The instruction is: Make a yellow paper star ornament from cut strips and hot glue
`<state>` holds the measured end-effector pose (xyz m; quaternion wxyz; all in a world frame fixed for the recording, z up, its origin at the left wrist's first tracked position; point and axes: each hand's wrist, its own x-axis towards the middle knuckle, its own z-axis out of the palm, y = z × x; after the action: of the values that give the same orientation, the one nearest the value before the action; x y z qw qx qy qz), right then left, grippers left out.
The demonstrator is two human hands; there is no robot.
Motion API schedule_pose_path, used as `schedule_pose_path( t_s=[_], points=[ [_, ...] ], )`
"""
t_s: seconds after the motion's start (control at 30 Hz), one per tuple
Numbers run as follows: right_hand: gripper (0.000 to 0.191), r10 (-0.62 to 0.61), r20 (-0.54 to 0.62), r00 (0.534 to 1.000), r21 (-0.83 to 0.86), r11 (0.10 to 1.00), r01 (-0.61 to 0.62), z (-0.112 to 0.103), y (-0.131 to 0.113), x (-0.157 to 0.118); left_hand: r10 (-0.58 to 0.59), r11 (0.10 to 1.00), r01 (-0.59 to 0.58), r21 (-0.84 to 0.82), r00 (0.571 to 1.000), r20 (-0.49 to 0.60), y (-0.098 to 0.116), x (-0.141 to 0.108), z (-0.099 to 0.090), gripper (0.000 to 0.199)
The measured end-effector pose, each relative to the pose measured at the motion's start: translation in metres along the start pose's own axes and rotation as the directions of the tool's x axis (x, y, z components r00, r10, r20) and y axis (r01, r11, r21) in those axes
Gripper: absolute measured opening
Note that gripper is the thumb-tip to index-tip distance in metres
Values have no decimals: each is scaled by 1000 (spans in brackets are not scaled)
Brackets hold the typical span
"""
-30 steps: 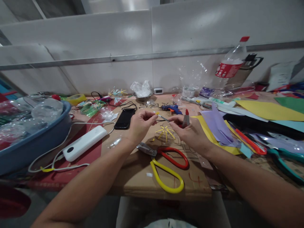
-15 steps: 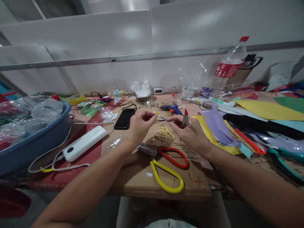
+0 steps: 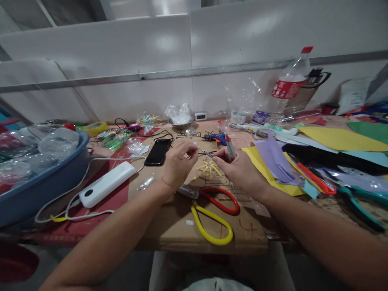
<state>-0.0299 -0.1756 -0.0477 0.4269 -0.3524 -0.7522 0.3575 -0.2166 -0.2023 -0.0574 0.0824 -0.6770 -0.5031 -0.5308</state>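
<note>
My left hand [image 3: 181, 161] is closed in a pinch; whatever lies between its fingertips is too small to make out. Facing it, my right hand [image 3: 239, 167] is closed around a slim grey tool with a red end [image 3: 230, 148], which sticks up above the fingers. A thin metal-looking tip [image 3: 206, 152] reaches from the right fingertips almost to the left ones. Just below the hands lies a spray of thin yellow strips [image 3: 210, 168] on the cardboard [image 3: 169, 230]. Nearer to me are scissors [image 3: 214, 220] with one red and one yellow handle.
A black phone [image 3: 157, 152] and white power bank [image 3: 107, 184] with cable lie left, beside a blue basin [image 3: 45, 184] of plastic bottles. Behind stands a blue glue gun [image 3: 220, 139]. Coloured sheets [image 3: 274, 161], pliers [image 3: 359, 206] and a large bottle [image 3: 287, 87] are at right.
My right hand has shifted slightly left and turned, so the tool's red end leans further left. The yellow bit at my left fingertips no longer shows clearly. The view has shifted a little.
</note>
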Motion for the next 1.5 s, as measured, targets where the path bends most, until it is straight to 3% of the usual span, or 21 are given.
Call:
schedule_pose_path(
  t_s=[0.13, 0.23, 0.3, 0.4, 0.5, 0.57, 0.63, 0.7, 0.8, 0.87, 0.93, 1.03, 1.13, 1.2, 1.27, 1.37, 1.43, 1.5],
  points=[
    [26, 259, 129, 957, 335, 897, -288, 6, -5, -1, -6, 1000, 6, 28, 1000, 3, 2, -1, -1, 12],
    [30, 336, 230, 913, 441, 801, -405, 7, -9, -1, -18, 1000, 18, 16, 1000, 3, 3, -1, -1, 12],
    [25, 312, 173, 934, 342, 871, -354, 6, -12, -2, -25, 1000, 25, 5, 1000, -1, 4, -1, -1, 12],
    [14, 126, 11, 992, -13, 992, -126, 2, -13, -4, -37, 999, 37, -1, 999, 9, 5, -1, -1, 11],
    [12, -18, -19, 1000, -278, 961, 12, 0, -13, -6, -44, 999, 43, 18, 999, 13, 5, -1, -1, 12],
    [12, -39, -15, 999, -286, 958, 33, 0, -12, -6, -37, 999, 37, 33, 999, 11, 5, -1, -1, 12],
    [11, 21, -15, 1000, -168, 986, -23, 1, -11, -5, -30, 999, 30, 40, 999, 14, 4, -1, -1, 11],
    [14, 167, 18, 986, 55, 984, -168, 3, -10, -3, -25, 999, 24, 47, 1000, 15, 3, -1, -1, 10],
    [27, 343, 208, 916, 406, 822, -400, 8, -6, 1, -15, 998, 14, 68, 1000, 8, 2, -1, -2, 11],
    [31, 363, 308, 879, 497, 727, -474, 10, -4, 2, -12, 997, 12, 75, 1000, 5, 1, -1, -2, 11],
    [26, 340, 259, 904, 444, 789, -424, 9, -4, 3, -1, 997, 1, 73, 1000, 6, 0, -1, -1, 11],
    [13, 129, 59, 990, 77, 988, -133, 2, -8, 1, 18, 997, -19, 69, 1000, 13, -2, -2, 0, 9],
    [10, -116, 26, 993, -312, 943, 119, -3, -13, -4, 28, 996, -29, 87, 1000, 15, -3, -3, 2, 9],
    [11, -158, 35, 987, -384, 910, 159, -4, -14, -5, 35, 995, -36, 95, 999, 10, -3, -3, 2, 9],
    [10, -96, 26, 995, -287, 953, 99, -3, -13, -4, 39, 996, -39, 84, 999, 6, -3, -3, 2, 9],
    [12, 163, 63, 985, 108, 980, -169, 2, -6, 1, 40, 997, -40, 67, 999, -4, -2, -2, 1, 10],
    [20, 315, 196, 929, 367, 855, -367, 5, 0, 5, 39, 997, -38, 68, 999, -14, -2, -2, 1, 9],
    [29, 359, 330, 873, 494, 722, -484, 6, 4, 8, 31, 997, -30, 67, 999, -14, -3, -2, 1, 9]
  ],
)
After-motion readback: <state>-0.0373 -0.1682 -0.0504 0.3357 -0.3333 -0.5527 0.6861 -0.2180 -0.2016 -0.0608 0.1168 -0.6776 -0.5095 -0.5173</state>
